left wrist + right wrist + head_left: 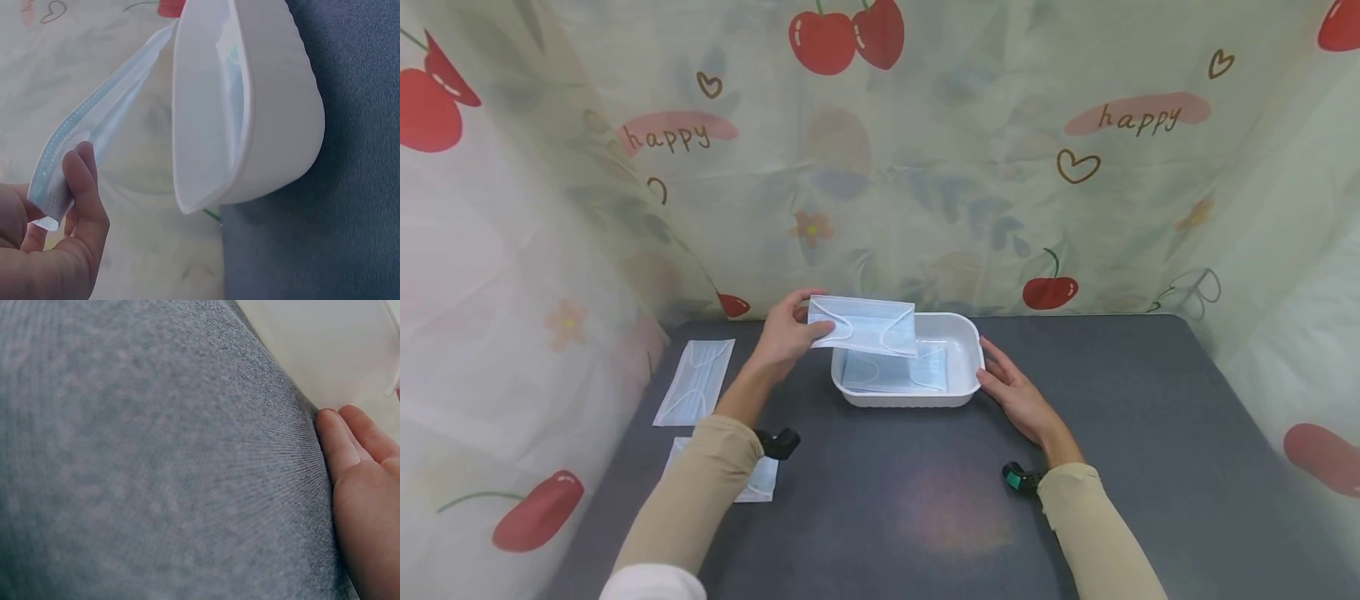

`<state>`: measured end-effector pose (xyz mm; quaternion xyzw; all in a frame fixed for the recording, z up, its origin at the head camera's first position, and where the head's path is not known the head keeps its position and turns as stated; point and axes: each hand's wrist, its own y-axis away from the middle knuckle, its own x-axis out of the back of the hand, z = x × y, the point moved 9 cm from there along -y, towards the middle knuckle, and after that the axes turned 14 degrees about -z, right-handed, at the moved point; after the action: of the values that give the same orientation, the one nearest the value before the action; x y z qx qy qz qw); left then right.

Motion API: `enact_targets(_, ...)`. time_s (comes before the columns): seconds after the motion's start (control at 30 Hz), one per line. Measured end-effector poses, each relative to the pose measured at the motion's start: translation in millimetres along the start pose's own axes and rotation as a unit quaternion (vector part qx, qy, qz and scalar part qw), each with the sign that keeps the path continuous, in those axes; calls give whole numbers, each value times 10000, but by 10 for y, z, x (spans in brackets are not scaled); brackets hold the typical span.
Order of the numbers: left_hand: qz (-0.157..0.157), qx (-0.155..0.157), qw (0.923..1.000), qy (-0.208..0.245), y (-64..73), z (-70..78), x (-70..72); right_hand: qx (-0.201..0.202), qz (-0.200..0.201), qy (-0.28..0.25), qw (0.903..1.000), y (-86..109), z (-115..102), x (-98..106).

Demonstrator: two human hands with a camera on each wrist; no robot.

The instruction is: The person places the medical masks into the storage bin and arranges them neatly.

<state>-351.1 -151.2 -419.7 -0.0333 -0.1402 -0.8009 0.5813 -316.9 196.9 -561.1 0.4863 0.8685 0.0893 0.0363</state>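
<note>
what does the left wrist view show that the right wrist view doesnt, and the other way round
Only the left wrist view: the left hand pinching a face mask by one end, beside the tray, and a heart printed on the backdrop.
Only the right wrist view: the right hand, its fingers against the tray's outside.
Both: part of the white tray and the grey tabletop.

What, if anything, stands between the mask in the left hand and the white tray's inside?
Nothing visible: the left hand holds the mask partly over the open white tray. Another mask lies inside; the right hand touches the tray's right end.
</note>
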Motion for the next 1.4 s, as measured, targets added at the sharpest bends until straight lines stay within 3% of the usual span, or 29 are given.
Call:
enact_targets(0.3, -209, 75, 9996, -152, -173, -46, -246, -71, 71, 9, 9999, 19, -15, -3)
enact_targets(0.6, -359, 200, 9988, -254, -281, -183, -456, -82, 56, 43, 9999, 16, 15, 7)
enact_targets(0.97, -380, 423, 9971, -497, -323, -305, -587, -44, 77, 21, 10000, 5, 5, 7)
enact_targets(1.17, -226, 357, 9928, -1125, -348, -341, -581, -32, 72, 32, 10000, 6, -1, 5)
enact_targets(1.4, -108, 40, 9687, -2481, -346, -245, -613, 21, 69, -12, 10000, 21, -25, -18)
